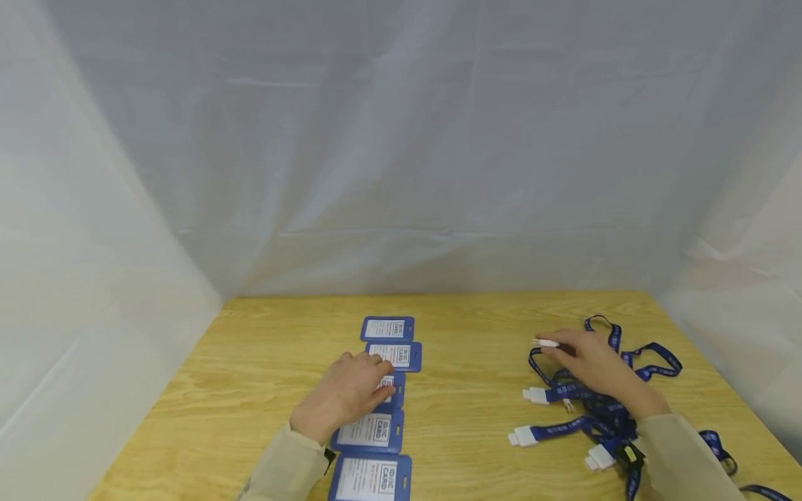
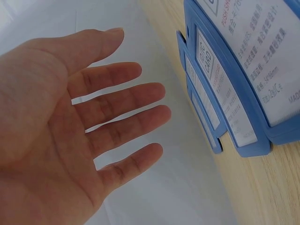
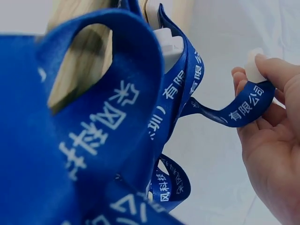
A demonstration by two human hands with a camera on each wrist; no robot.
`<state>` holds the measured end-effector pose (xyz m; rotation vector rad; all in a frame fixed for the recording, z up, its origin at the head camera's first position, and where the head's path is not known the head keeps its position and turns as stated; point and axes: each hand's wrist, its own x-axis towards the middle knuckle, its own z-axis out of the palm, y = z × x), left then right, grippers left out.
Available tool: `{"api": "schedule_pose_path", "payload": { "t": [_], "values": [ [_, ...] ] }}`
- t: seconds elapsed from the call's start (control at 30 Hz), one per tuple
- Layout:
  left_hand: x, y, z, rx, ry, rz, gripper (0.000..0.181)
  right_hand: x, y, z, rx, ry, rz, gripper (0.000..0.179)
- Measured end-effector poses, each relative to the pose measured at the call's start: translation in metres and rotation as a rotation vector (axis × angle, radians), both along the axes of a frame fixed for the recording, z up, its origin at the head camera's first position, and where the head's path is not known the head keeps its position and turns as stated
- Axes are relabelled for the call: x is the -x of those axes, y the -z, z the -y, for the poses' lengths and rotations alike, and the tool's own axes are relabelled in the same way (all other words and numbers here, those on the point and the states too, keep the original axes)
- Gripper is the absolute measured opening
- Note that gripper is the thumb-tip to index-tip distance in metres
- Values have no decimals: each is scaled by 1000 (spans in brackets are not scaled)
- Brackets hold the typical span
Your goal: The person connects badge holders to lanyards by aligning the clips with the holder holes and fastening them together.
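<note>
Blue ID card holders [image 1: 371,478] lie in a column on the left half of the table. Over the middle of that column hovers my left hand [image 1: 347,391], and in the left wrist view its fingers [image 2: 126,98] are spread and hold nothing, apart from the card holders [image 2: 225,93]. My right hand [image 1: 592,362] pinches the white end piece [image 1: 546,343] of a blue lanyard. In the right wrist view thumb and fingers grip that white clip end [image 3: 254,68], and the printed strap [image 3: 248,108] runs back to the pile.
A tangled pile of blue lanyards [image 1: 604,410] lies on the right, with white end pieces [image 1: 523,436] pointing left. The wooden table [image 1: 464,417] is enclosed by pale sheeting [image 1: 438,153] at the back and sides.
</note>
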<state>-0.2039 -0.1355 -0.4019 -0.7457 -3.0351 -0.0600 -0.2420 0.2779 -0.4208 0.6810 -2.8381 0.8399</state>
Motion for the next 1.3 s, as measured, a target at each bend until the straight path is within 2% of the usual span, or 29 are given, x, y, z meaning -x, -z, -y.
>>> {"api": "schedule_pose_path", "payload": {
  "t": [0.27,0.4,0.73,0.9,1.07,1.3],
  "values": [
    [-1,2,2,-22,-1,0,32,-1,-3,4,24,-85,58,42],
    [-1,2,2,-27,1,2,32,-1,-2,5,26,-90,54,42],
    [-2,2,4,-17,-5,-4,32,0,1,8,3,-36,-21,48],
    [-2,3,4,-11,-10,-13,33,3,3,10,-31,-6,-63,40],
    [-2,4,4,-12,-19,-7,33,4,4,12,-44,18,-61,33],
    [0,6,5,-24,-33,1,36,4,4,15,-42,49,-47,34]
  ]
}}
